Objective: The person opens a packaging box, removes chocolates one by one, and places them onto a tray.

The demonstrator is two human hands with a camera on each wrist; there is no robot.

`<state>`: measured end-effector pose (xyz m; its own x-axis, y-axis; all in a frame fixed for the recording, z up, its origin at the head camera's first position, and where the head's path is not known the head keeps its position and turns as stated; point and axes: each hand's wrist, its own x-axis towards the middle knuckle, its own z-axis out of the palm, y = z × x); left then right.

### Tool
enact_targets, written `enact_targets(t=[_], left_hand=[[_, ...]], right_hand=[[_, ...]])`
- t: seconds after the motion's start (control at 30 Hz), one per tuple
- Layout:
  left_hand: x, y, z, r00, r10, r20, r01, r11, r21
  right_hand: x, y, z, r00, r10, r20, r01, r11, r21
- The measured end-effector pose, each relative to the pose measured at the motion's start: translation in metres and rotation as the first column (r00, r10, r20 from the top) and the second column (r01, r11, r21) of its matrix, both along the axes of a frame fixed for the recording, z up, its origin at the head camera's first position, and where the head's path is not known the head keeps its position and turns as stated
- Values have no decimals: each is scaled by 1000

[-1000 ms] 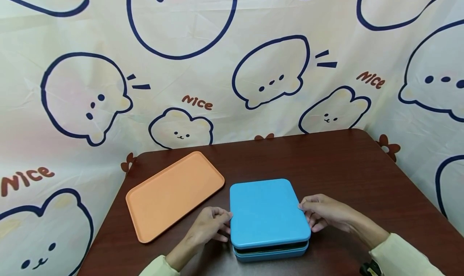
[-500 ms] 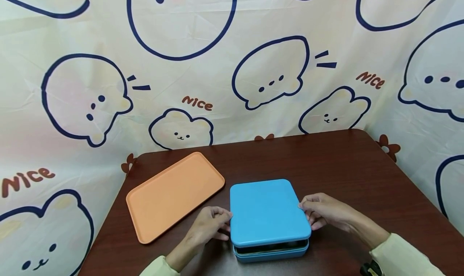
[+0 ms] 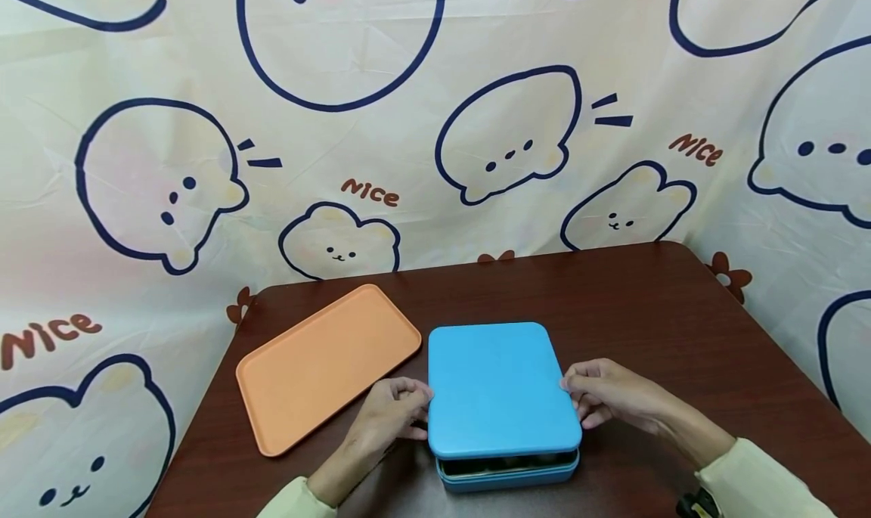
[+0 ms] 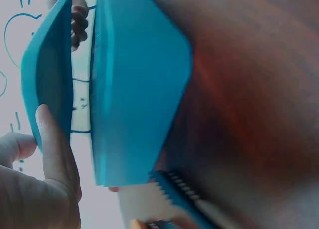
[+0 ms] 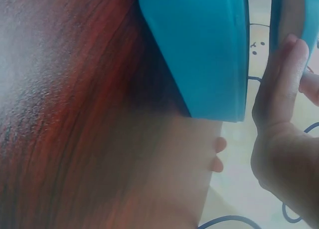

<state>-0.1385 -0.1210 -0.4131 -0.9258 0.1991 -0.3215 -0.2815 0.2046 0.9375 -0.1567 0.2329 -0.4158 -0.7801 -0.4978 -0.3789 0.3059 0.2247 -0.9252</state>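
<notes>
A square blue lid [image 3: 502, 389] is held above a blue box [image 3: 510, 479] on the table. In both wrist views a gap separates the lid [image 4: 47, 69] from the box [image 4: 134, 89]. At its left edge my left hand [image 3: 391, 410] pinches the lid between thumb and fingers. My right hand [image 3: 609, 392] pinches the opposite edge the same way, which the right wrist view shows with the hand [image 5: 284, 119] beside the box [image 5: 204, 49]. Through the front gap the box's inside looks dark, and its contents cannot be made out.
An orange rectangular tray [image 3: 330, 370] lies on the dark brown table [image 3: 633, 299], left of the box. Behind the table hangs a pale cloth [image 3: 408, 140] with cartoon bears. A dark object [image 3: 697, 503] sits at the right wrist by the sleeve.
The lid has risen off the box and shifted slightly back, widening the front gap. Both hands moved up a little with it. The box and tray stayed put.
</notes>
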Motion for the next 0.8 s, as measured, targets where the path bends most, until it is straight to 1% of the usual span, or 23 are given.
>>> enact_targets(t=[0.1, 0.17, 0.27, 0.4, 0.57, 0.67, 0.8], left_hand=[[-2, 0, 5, 1000, 8, -22, -8, 1000, -2], [-2, 1, 7, 1000, 10, -22, -11, 1000, -8], [-2, 1, 8, 1000, 14, -25, -14, 1000, -14], [-1, 2, 8, 999, 5, -48, -5, 1000, 0], [-2, 2, 9, 998, -4, -58, 6, 999, 32], [-2, 3, 8, 998, 17, -66, -15, 999, 30], [-2, 4, 8, 995, 45, -86, -43, 999, 29]], right_hand=[[0, 0, 2, 1000, -2, -13, 2, 1000, -3], [0, 0, 4, 1000, -3, -19, 3, 1000, -3], [0, 0, 4, 1000, -10, -24, 10, 1000, -13], [0, 0, 5, 999, -21, -37, 20, 999, -34], [0, 0, 5, 997, -52, -49, 51, 999, -13], [-1, -2, 6, 996, -74, -49, 74, 997, 4], [-1, -3, 6, 995, -79, -59, 79, 997, -3]])
